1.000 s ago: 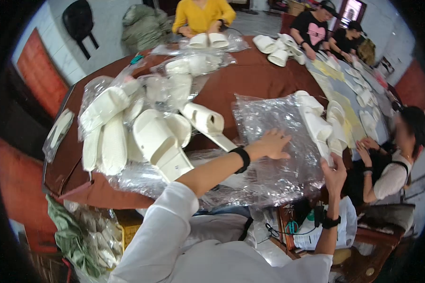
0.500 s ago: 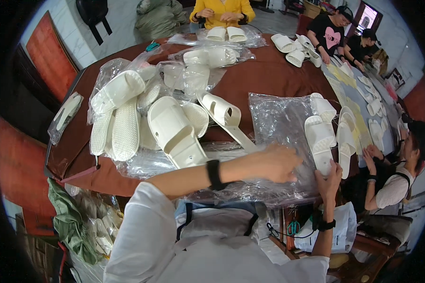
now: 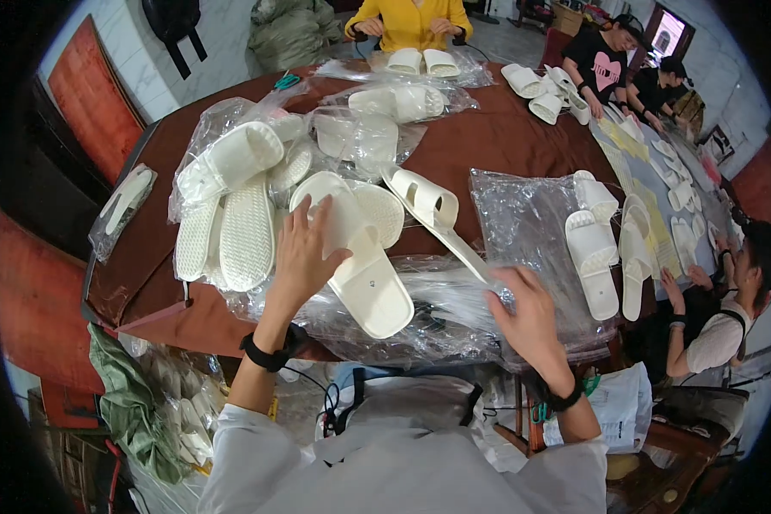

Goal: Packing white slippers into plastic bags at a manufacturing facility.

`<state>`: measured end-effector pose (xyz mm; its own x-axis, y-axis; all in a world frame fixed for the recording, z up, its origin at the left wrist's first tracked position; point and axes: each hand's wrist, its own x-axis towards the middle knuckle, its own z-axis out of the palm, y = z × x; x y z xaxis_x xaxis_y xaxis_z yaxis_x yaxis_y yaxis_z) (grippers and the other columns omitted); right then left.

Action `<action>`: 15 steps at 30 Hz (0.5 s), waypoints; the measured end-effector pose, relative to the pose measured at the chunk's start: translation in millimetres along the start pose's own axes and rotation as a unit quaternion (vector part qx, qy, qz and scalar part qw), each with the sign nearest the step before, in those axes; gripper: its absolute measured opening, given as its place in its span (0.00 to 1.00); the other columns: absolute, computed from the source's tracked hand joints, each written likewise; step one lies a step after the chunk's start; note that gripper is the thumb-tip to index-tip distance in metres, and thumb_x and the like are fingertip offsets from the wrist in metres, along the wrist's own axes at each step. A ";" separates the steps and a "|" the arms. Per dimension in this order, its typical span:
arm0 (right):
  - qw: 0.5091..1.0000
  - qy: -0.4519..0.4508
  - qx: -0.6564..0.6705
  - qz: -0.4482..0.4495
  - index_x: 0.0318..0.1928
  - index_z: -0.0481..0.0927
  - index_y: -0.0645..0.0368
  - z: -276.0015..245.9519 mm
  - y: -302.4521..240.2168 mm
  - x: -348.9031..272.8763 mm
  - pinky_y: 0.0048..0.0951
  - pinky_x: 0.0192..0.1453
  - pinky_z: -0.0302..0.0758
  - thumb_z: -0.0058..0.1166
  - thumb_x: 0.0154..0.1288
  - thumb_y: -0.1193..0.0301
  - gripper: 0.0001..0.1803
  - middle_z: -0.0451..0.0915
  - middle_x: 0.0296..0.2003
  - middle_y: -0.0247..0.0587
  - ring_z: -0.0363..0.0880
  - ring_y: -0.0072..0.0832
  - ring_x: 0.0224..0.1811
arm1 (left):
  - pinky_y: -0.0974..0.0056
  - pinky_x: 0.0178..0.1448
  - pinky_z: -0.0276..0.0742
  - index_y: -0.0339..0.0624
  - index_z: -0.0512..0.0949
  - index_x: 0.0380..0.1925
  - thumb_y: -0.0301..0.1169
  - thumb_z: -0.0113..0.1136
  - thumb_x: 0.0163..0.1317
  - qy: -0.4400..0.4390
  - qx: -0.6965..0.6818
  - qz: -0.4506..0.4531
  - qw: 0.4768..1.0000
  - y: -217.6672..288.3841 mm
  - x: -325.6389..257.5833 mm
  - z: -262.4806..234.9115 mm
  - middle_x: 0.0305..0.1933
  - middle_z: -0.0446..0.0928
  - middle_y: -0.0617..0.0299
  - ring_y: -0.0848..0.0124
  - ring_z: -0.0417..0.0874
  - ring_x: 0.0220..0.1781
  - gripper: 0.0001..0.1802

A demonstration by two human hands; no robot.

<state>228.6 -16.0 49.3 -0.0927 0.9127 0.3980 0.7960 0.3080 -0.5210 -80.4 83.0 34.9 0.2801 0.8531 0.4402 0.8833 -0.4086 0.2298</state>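
Note:
My left hand lies over the left side of a white slide slipper, fingers spread and touching its strap area. The slipper's heel points toward me. My right hand is at the heel end of a second white slide slipper, which lies tilted on its side. The thumb and fingers of that hand are apart; whether they touch the heel is hard to make out. Beneath both hands is a stack of clear plastic bags.
A heap of white slippers, some in clear bags, lies at the left. More slippers lie at the right beside a flat plastic bag. Teal scissors rest at the far left of the brown-covered table. Several people work around it.
My left hand has come back from the right, above the bags, to the nearer slipper. My right hand has left the slipper at the right and moved left to the tilted slipper's heel.

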 end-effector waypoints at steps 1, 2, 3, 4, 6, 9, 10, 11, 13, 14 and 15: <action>1.000 -0.007 -0.020 -0.021 0.43 0.75 0.59 10.7 1.7 7.4 0.40 0.42 0.71 0.58 0.53 0.74 0.15 0.74 0.36 0.47 0.74 0.46 0.39 | 0.51 0.60 0.63 0.39 0.63 0.60 0.38 0.72 0.40 0.003 -0.008 0.001 1.000 -5.9 0.0 2.4 0.58 0.64 0.40 0.46 0.65 0.58 0.45; 1.000 -0.006 -0.020 -0.023 0.43 0.75 0.59 20.9 3.8 14.3 0.40 0.42 0.71 0.58 0.53 0.74 0.15 0.74 0.36 0.47 0.74 0.46 0.39 | 0.51 0.60 0.63 0.39 0.63 0.60 0.38 0.72 0.40 0.005 -0.007 0.001 1.000 -9.1 -0.9 1.5 0.58 0.64 0.40 0.46 0.65 0.58 0.45; 0.998 -0.021 -0.062 -0.022 0.42 0.74 0.59 31.4 7.6 20.1 0.41 0.42 0.71 0.58 0.52 0.74 0.15 0.74 0.36 0.46 0.74 0.45 0.39 | 0.51 0.60 0.63 0.41 0.64 0.60 0.37 0.72 0.40 -0.015 -0.033 -0.012 0.999 -10.5 -0.2 1.6 0.58 0.64 0.41 0.46 0.65 0.58 0.44; 0.994 -0.036 -0.103 -0.020 0.42 0.74 0.58 39.6 10.7 22.4 0.41 0.42 0.72 0.58 0.52 0.74 0.15 0.73 0.37 0.45 0.74 0.44 0.40 | 0.51 0.61 0.64 0.43 0.65 0.60 0.37 0.71 0.41 -0.034 -0.058 -0.025 0.997 -11.4 -0.1 0.7 0.59 0.63 0.41 0.46 0.65 0.58 0.43; 0.992 -0.018 -0.120 -0.021 0.40 0.74 0.58 52.6 17.8 23.2 0.41 0.41 0.72 0.58 0.50 0.74 0.14 0.74 0.35 0.44 0.74 0.44 0.39 | 0.52 0.60 0.65 0.42 0.65 0.60 0.36 0.72 0.40 -0.032 -0.086 -0.027 0.995 -12.5 1.5 -0.3 0.57 0.64 0.42 0.48 0.65 0.57 0.43; 0.991 0.020 -0.127 -0.037 0.38 0.76 0.58 59.1 19.3 22.0 0.41 0.38 0.71 0.59 0.47 0.74 0.15 0.74 0.33 0.43 0.74 0.42 0.37 | 0.53 0.59 0.65 0.43 0.66 0.58 0.34 0.72 0.37 -0.021 -0.130 -0.023 0.991 -13.6 0.2 -2.6 0.53 0.66 0.44 0.49 0.67 0.54 0.43; 0.991 0.041 -0.119 -0.053 0.38 0.76 0.58 59.3 17.2 21.5 0.40 0.38 0.71 0.60 0.45 0.75 0.16 0.73 0.33 0.42 0.73 0.41 0.36 | 0.53 0.58 0.65 0.43 0.67 0.57 0.34 0.72 0.35 -0.011 -0.145 -0.018 0.989 -12.7 -1.3 -4.7 0.51 0.68 0.45 0.49 0.67 0.52 0.43; 0.991 0.040 -0.118 -0.053 0.38 0.76 0.58 57.9 12.6 17.8 0.40 0.38 0.71 0.60 0.45 0.75 0.16 0.73 0.33 0.42 0.73 0.41 0.36 | 0.53 0.58 0.65 0.43 0.67 0.57 0.34 0.72 0.35 -0.012 -0.144 -0.018 0.989 -9.7 -3.4 -9.1 0.51 0.68 0.45 0.49 0.67 0.52 0.43; 0.988 0.040 -0.126 -0.082 0.40 0.77 0.57 51.7 -8.6 5.5 0.38 0.35 0.69 0.61 0.42 0.75 0.19 0.71 0.31 0.40 0.70 0.39 0.33 | 0.54 0.57 0.66 0.44 0.68 0.56 0.33 0.72 0.34 -0.021 -0.157 -0.016 0.987 -1.9 -10.0 -20.9 0.50 0.68 0.46 0.50 0.67 0.51 0.42; 0.988 0.038 -0.124 -0.080 0.40 0.77 0.57 51.7 -15.1 -3.0 0.38 0.35 0.69 0.61 0.42 0.75 0.19 0.71 0.31 0.40 0.70 0.39 0.33 | 0.54 0.57 0.66 0.44 0.68 0.56 0.33 0.72 0.34 -0.024 -0.155 -0.017 0.987 1.2 -14.0 -25.6 0.50 0.68 0.46 0.50 0.67 0.51 0.42; 0.986 0.040 -0.131 -0.093 0.41 0.77 0.57 51.7 -20.6 -13.1 0.37 0.34 0.68 0.62 0.42 0.74 0.20 0.70 0.30 0.40 0.69 0.39 0.32 | 0.55 0.56 0.66 0.44 0.68 0.56 0.33 0.72 0.34 -0.040 -0.161 -0.004 0.986 4.3 -16.7 -28.1 0.50 0.68 0.46 0.50 0.67 0.51 0.42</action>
<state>182.6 -20.4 15.8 -0.2131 0.8197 0.5316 0.8979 0.3788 -0.2242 -91.8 57.9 52.9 0.3142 0.8740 0.3707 0.7240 -0.4732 0.5019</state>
